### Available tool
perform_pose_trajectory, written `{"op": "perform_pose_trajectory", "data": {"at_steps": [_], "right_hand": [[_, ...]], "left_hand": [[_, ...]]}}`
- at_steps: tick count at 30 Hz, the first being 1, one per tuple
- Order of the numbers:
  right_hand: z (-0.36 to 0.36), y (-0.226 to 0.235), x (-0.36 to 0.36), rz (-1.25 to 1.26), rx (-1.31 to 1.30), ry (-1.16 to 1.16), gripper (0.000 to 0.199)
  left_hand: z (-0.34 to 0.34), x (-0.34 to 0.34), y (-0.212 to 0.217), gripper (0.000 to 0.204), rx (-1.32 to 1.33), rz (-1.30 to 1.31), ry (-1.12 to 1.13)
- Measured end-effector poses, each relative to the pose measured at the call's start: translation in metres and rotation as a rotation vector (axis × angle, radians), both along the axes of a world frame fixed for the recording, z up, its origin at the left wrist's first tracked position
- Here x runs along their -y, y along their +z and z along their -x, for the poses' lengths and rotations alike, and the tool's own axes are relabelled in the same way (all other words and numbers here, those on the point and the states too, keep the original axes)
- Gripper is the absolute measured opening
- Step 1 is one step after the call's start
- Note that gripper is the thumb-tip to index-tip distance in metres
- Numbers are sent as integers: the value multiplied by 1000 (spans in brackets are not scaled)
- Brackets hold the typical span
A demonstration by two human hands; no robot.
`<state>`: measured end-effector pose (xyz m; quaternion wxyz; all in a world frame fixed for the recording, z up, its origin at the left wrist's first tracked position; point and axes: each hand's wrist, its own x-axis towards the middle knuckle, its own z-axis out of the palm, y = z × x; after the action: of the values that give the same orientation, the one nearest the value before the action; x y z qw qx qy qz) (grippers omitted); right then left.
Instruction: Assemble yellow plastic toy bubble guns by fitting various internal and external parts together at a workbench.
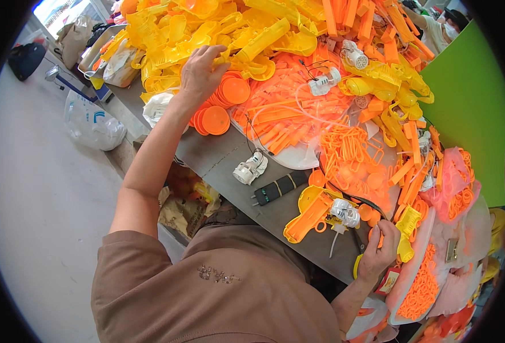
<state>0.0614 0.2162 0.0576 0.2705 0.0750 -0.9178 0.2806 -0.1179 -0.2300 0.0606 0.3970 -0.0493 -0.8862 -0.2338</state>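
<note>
Workbench is totally buried in plastic parts here. The left hand (200,73) is stretched out up the table with its fingers curled down into the heap of yellow shells (218,28), touching one of the yellow pieces right at the edge of the pile — can't really tell if it has actually closed on one or is just resting on it. Just beside that hand, toward the person, sits a stack of round orange discs (221,108), and past those a mess of flat orange strips (287,114). The right hand (378,251) is down near the table's front edge, fingers closed around a small yellow part (405,237), with a thin dark cable (362,201) looping just above it. Right next to it lies a half-built yellow toy gun shell (311,214) with an orange insert and a small white motor unit (345,211) sitting in it. A bit further left on the grey tabletop (218,154) there's another white motor unit (250,168) and a black battery holder (278,187) — both lying loose, apart from either hand.
</note>
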Motion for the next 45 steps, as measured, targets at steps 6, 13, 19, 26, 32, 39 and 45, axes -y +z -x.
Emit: {"op": "perform_pose_trajectory", "data": {"at_steps": [6, 13, 19, 26, 32, 39, 45], "right_hand": [[1, 8, 8, -13, 4, 20, 8], [28, 35, 45, -65, -61, 258, 13], [28, 33, 71, -72, -52, 377, 17], [21, 15, 54, -40, 61, 334, 17], [22, 14, 63, -35, 78, 341, 18], [16, 11, 66, -16, 104, 376, 17], [-1, 10, 77, 1059, 446, 550, 50]], "left_hand": [[-12, 9, 12, 31, -290, 213, 78], [59, 45, 30, 33, -48, 167, 150], [99, 27, 33, 25, 383, 463, 376], [95, 47, 27, 18, -140, 57, 15], [106, 57, 44, 15, -110, -712, -353], [86, 51, 72, 8, -99, -1296, -508], [-63, -107, 77, 5, -16, -1231, -924]]}}
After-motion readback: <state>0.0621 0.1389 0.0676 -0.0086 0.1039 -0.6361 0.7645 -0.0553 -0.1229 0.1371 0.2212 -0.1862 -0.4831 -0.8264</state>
